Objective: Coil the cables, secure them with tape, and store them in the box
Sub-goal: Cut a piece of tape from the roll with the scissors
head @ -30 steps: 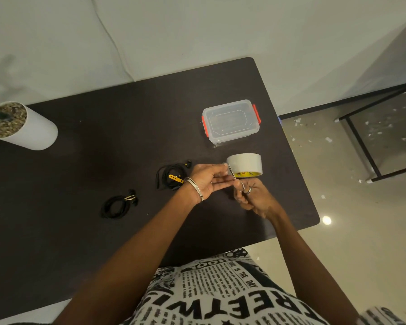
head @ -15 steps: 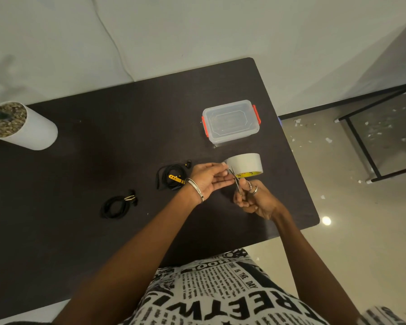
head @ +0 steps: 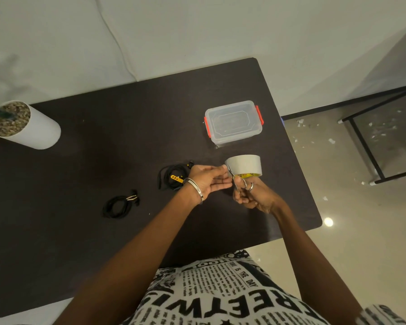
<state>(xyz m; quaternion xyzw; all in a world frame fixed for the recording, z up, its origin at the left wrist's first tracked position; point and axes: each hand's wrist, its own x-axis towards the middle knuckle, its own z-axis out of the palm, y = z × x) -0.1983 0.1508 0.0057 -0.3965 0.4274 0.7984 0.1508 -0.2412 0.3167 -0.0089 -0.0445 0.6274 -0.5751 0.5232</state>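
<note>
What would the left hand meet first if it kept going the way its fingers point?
The left hand points rightward, toward the scissors in the right hand and the tape roll just beyond. The scissor blades look closest, so probably those first, though depth is unclear from this view.

Home living space suggested: dark table [head: 103, 242] set against pale sofa cushions [head: 150, 31] at far side, white pebble-filled planter [head: 33, 130] far left, glossy tiled floor [head: 361, 242], glass side table [head: 384, 137] right.
</note>
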